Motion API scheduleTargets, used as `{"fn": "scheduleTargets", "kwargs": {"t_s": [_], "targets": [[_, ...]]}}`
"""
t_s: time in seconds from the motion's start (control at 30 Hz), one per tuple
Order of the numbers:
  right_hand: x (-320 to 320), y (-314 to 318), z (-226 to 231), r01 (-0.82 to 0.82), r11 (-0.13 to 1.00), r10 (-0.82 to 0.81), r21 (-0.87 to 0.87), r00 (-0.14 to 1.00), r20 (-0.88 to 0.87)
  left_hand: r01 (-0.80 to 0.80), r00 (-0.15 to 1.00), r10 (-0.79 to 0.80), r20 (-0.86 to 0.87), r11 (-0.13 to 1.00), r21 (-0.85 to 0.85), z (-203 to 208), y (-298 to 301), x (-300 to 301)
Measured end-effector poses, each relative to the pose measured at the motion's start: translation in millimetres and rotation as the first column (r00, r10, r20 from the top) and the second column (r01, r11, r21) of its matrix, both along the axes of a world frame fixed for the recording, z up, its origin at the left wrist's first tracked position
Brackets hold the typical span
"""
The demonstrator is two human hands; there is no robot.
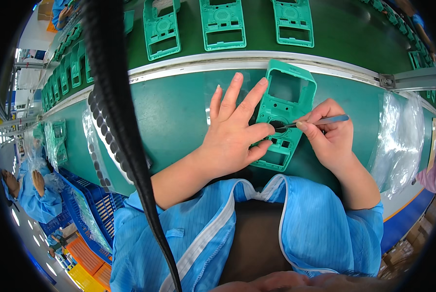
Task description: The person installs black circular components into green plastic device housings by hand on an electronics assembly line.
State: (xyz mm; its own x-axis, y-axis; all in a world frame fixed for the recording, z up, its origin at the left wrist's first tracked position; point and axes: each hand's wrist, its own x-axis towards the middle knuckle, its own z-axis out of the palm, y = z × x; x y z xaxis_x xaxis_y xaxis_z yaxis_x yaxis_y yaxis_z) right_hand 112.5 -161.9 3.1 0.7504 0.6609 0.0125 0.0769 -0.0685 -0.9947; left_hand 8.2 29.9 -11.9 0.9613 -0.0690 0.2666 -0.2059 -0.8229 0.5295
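A green plastic housing (288, 109) lies on the green work mat in front of me, with a large window at its far end and small cutouts nearer me. Over its round speaker area sits a dark round disc (278, 124). My right hand (331, 129) pinches grey metal tweezers (332, 119), whose tip meets the disc. My left hand (235, 131) is spread palm down at the housing's left side. Its index fingertip rests beside the disc and its thumb lies near the lower cutouts; the other fingers are stretched apart.
Beyond a metal rail (203, 63), several green housings (223, 24) stand on a dark green belt. Strips of black round discs (100, 129) lie at left, and clear plastic bags (398, 138) at right. Blue crates (94, 204) and another person (37, 190) are at far left. A black cord (125, 121) crosses the view.
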Motion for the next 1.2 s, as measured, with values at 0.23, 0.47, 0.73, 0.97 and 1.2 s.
{"fn": "scheduleTargets", "kwargs": {"t_s": [0.23, 0.47, 0.73, 0.97, 1.2], "targets": [[0.4, -1.9, 2.9, 0.000, 0.998, 0.006, -0.057, 0.996, 0.093, -0.004, 1.000, 0.005, -0.030, 1.000, 0.022, 2.7, 0.1, 0.6], [-0.5, -4.1, 7.0, -0.019, 0.994, 0.039, -0.104, 0.981, 0.192, -0.004, 0.999, 0.005, -0.037, 1.000, 0.012, 4.1, 0.5, -0.5], [-5.0, -3.5, 14.2, -0.076, 0.987, 0.146, -0.144, 0.806, 0.574, -0.011, 0.999, 0.013, -0.049, 0.999, 0.042, 3.5, 1.5, -0.1], [-4.0, -5.5, 14.9, -0.101, 0.984, 0.172, -0.149, 0.759, 0.628, -0.012, 0.999, 0.013, -0.040, 0.999, 0.037, 3.2, 1.1, -0.3], [-1.4, -14.5, 25.7, 0.022, 0.999, -0.003, -0.041, 0.907, 0.421, -0.011, 0.999, 0.012, -0.044, 0.999, 0.040, 3.7, 0.8, -0.9]]}}
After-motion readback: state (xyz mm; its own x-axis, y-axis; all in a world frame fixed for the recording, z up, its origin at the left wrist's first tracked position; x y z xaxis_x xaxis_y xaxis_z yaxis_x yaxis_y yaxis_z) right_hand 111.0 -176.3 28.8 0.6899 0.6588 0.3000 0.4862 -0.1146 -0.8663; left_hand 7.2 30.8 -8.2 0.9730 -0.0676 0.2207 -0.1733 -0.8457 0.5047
